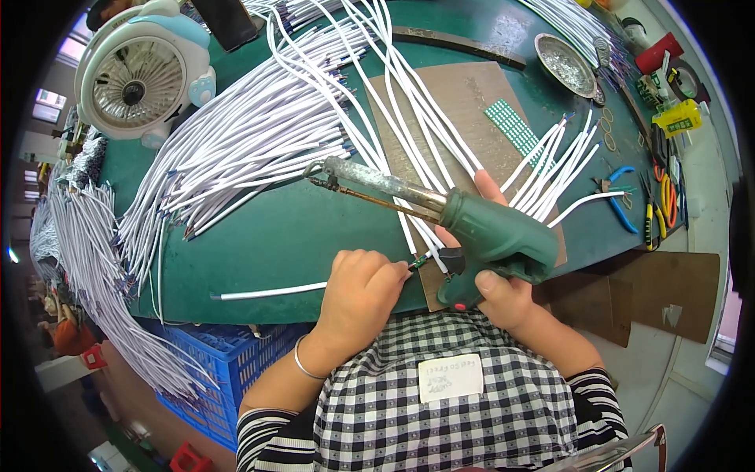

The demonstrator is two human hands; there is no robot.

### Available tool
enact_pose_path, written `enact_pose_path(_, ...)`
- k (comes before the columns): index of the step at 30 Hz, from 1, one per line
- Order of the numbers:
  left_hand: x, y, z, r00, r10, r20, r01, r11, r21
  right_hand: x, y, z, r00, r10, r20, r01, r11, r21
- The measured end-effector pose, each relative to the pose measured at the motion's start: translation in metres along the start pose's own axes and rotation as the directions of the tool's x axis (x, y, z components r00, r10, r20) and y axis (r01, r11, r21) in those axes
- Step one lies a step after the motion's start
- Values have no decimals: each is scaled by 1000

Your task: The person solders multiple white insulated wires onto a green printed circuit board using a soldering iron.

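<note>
My right hand (507,300) is wrapped round a green soldering gun (503,236) with a red button at its base. Its metal barrel (381,181) points left over the table, and a thin brownish tube runs alongside. Closed fingers of my left hand (363,289) pinch a white cable (271,293), whose free end sticks out to the left. At those fingertips, just left of the gun's grip, sits a tiny green circuit board (420,261). Several white cables (425,126) run down the brown board toward it. The gun partly hides their ends and my right fingers.
A big pile of white cables (259,118) covers the table's left, near a fan (134,90). On the right lie a perforated green panel (519,130), a metal dish (565,67), blue-handled pliers (621,200) and more cables. A blue crate (224,377) stands below the table's edge.
</note>
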State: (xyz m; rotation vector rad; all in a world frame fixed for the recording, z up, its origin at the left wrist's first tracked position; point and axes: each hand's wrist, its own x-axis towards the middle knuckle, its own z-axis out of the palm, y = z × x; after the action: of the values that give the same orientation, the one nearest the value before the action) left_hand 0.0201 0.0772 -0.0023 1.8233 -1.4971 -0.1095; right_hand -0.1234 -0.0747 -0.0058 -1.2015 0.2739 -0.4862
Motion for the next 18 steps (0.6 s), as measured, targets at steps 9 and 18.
enact_pose_path(9,0,1,0,1000,12,-10,-12,1000,-6,-1,1,2,998,-58,-29,56,997,-55)
enact_pose_path(18,2,3,-1,999,-41,0,41,998,-50,-2,2,3,998,-50,-31,49,999,-12)
